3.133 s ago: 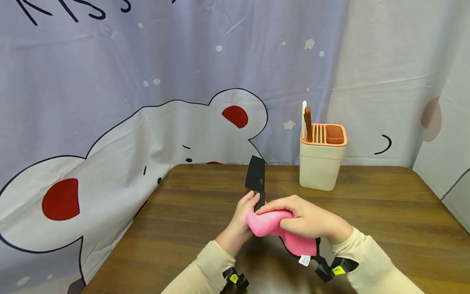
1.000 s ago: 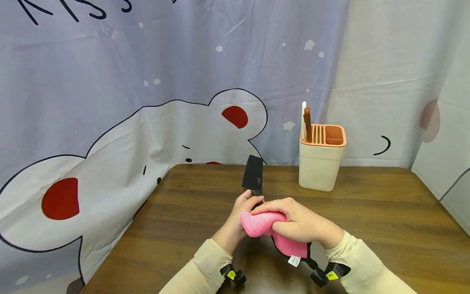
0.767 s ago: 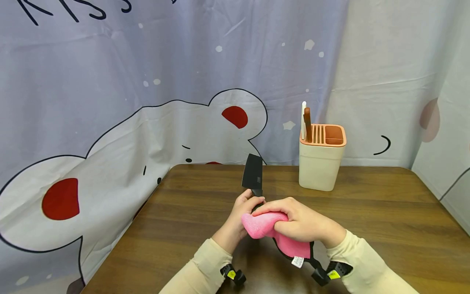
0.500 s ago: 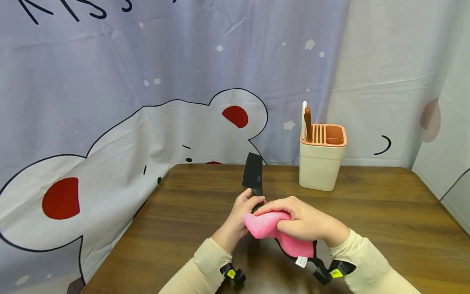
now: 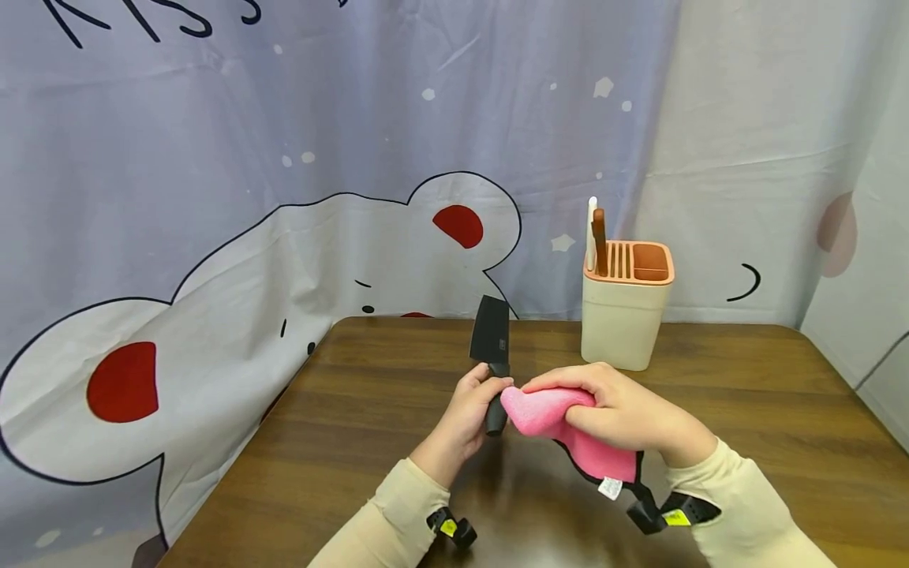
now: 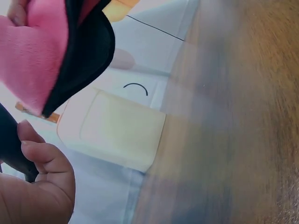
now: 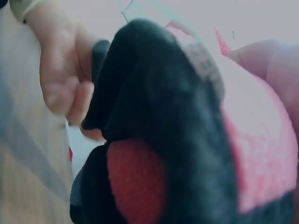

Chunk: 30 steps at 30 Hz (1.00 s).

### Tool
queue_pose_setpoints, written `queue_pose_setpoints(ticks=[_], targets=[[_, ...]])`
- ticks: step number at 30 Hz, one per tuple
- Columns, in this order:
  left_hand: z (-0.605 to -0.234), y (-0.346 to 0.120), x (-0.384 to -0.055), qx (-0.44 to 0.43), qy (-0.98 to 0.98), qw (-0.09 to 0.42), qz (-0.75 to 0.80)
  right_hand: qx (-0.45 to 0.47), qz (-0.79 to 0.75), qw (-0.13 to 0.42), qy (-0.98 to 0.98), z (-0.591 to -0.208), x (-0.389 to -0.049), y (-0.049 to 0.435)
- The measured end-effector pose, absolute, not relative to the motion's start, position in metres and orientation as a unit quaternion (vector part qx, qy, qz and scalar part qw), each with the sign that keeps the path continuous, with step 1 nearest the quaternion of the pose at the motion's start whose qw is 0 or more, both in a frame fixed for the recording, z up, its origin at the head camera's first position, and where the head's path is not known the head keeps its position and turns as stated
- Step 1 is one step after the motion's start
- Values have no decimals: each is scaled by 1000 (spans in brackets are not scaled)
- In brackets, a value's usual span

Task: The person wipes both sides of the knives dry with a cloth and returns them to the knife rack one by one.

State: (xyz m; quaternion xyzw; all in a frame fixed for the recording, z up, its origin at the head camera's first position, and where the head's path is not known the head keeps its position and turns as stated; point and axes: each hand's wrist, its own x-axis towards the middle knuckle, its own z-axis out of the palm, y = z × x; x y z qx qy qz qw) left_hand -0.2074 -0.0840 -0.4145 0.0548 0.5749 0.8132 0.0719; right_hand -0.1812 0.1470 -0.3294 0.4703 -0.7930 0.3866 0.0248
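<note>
A black cleaver (image 5: 490,331) is held by its handle in my left hand (image 5: 461,414), its blade pointing away toward the back of the table. The lower end of the handle (image 5: 495,418) shows below the thumb. My right hand (image 5: 628,410) grips a bunched pink cloth (image 5: 543,412) with black edging and a white tag, just right of the handle. In the left wrist view the curled thumb and fingers (image 6: 46,179) are round the dark handle, with the cloth (image 6: 32,60) above. Folds of the cloth (image 7: 261,154) fill much of the right wrist view.
A cream knife block (image 5: 621,323) with an orange slotted top stands at the back right of the brown wooden table (image 5: 746,394). A white handle (image 5: 592,233) and a brown handle (image 5: 600,241) stick up from its left slots. A printed curtain (image 5: 319,118) hangs behind.
My right hand has moved right and slightly away from me with the cloth, uncovering the end of the cleaver's handle. The left hand keeps its hold with little movement.
</note>
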Motion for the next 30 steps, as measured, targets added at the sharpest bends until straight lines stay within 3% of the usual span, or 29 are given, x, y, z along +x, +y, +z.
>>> queue_pose_setpoints(ticks=[12,23,30], targets=[[-414,-83,-206,47,580,114,805,372,240,29,-896,-351,-195,226],[-411,-87,-203,78,606,159,775,307,108,117,-938,-390,-219,292],[-407,-90,-201,92,622,198,751,262,70,81,-959,-421,-215,299]])
